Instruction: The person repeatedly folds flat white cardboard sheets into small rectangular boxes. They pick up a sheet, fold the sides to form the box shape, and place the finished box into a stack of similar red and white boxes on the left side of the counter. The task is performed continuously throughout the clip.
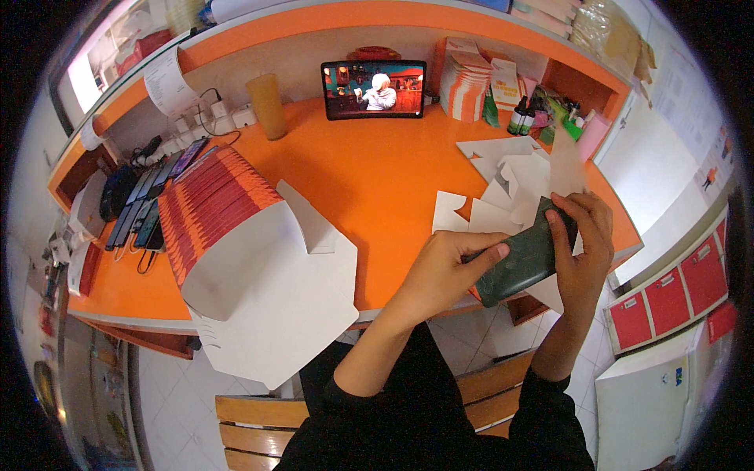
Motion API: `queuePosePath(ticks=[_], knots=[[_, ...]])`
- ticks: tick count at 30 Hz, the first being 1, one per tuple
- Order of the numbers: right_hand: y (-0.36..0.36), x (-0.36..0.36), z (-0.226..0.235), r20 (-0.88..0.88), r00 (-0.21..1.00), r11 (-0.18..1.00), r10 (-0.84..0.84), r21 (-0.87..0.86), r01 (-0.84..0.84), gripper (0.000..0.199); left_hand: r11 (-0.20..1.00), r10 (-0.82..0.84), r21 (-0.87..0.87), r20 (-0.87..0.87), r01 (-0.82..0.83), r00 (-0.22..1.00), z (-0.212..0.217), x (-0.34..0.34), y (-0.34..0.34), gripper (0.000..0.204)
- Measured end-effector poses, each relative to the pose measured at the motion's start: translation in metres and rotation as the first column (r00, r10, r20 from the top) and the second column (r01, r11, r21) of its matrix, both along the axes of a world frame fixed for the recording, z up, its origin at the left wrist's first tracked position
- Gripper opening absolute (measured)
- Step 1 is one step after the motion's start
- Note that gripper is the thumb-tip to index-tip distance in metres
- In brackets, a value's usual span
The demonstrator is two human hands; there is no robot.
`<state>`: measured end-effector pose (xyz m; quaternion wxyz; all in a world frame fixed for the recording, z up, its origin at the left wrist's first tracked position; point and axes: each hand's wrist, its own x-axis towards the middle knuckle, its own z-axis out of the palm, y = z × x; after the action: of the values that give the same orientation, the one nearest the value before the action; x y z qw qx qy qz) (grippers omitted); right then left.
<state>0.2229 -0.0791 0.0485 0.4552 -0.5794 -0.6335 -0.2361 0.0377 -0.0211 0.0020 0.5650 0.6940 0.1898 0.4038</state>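
Here you are, both hands on the dark green object (514, 275), a flat piece held up at a slant just over the front edge of the orange desk (314, 149), toward its right corner. Your left hand (455, 267) has it pinched at the left end, thumb laid over the near face; your right hand (583, 231) grips the upper right end, thumb in front, fingers bent over the top edge. So both grips are closed narrow on that one piece, and what it is exactly, you can't tell from here. Right behind it, a loose heap of cut white card (514, 188) spreads over the right part of the surface. Across on the left, a stack of red and orange patterned sheets (216, 204) stands beside a big white card sheet (290, 330), which pokes out past the front edge. Look toward the left edge: a row of phones (145, 200) lies there, with cables trailing. Along the back edge, a yellowish cup (266, 106) stands left of the lit tablet (374, 90), and orange-and-white boxes (465, 86) are piled to its right, with a small dropper bottle (520, 118) near the back right corner.
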Motion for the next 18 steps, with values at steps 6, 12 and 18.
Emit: queuePosePath(ticks=[6,12,18], knots=[[-0.006,0.001,0.004,0.078,0.917,0.901,0.391,-0.238,-0.364,0.019,0.997,0.011,0.077,-0.042,-0.007,0.999,0.000,0.001,0.002,0.027],[-0.017,0.008,-0.005,0.084,0.969,0.942,0.233,-0.266,-0.203,0.018,0.897,0.205,0.411,-0.053,-0.166,0.977,0.010,0.004,-0.007,0.027],[-0.019,0.089,-0.016,-0.400,0.867,0.947,0.297,0.238,-0.215,0.016,0.660,0.594,0.355,0.292,-0.662,0.749,0.008,0.004,-0.012,0.095]])
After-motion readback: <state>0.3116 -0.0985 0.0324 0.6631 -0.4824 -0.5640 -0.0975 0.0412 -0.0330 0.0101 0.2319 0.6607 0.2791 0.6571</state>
